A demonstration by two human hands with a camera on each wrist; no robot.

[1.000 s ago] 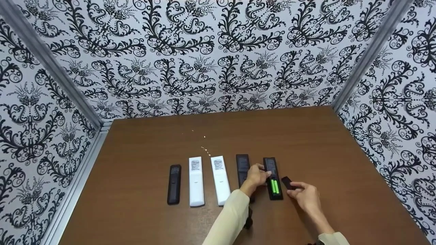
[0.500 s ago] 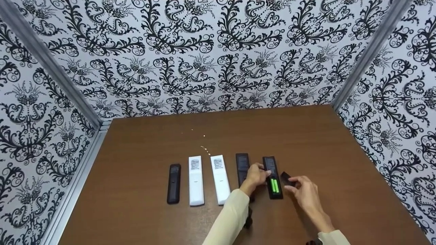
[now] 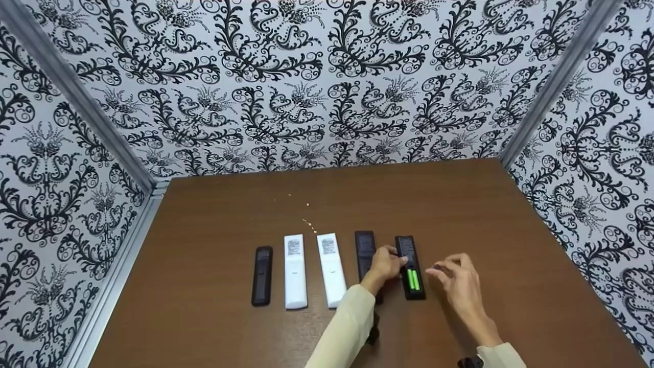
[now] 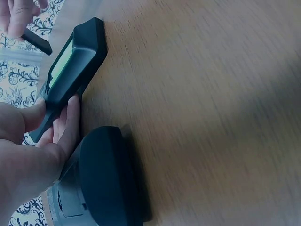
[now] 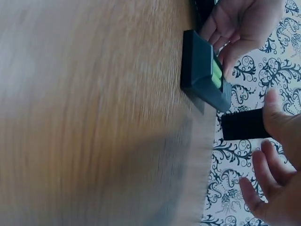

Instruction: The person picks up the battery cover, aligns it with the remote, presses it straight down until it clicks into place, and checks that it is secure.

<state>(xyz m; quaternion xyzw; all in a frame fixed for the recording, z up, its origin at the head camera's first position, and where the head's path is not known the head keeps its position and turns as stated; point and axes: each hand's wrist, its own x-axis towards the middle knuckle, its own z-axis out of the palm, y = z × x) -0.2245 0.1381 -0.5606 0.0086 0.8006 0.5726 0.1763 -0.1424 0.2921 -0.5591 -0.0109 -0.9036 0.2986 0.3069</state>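
My left hand (image 3: 386, 263) grips the far right black remote control (image 3: 406, 246) by its side, thumb on top and fingers along the edge. The remote lies back side up with its battery compartment uncovered. Inside sit two green batteries (image 3: 413, 279) side by side. To the right, my right hand (image 3: 462, 286) pinches a black battery cover (image 5: 242, 125) between thumb and fingers, held up beside the remote and apart from it. In the head view the fingers hide most of that cover. The left wrist view shows the cover (image 4: 37, 42) near the remote's compartment end.
Left of the held remote, another black remote (image 3: 365, 243) is partly covered by my left hand. Two white remotes (image 3: 295, 276) and a smaller black remote (image 3: 261, 276) complete the row on the brown table (image 3: 204, 230). Pale crumbs (image 3: 309, 225) lie behind them. Patterned walls enclose the table.
My right hand has turned and lifted the battery cover, which showed its dark face before and is now mostly hidden by the fingers. The left hand stays on the remote.
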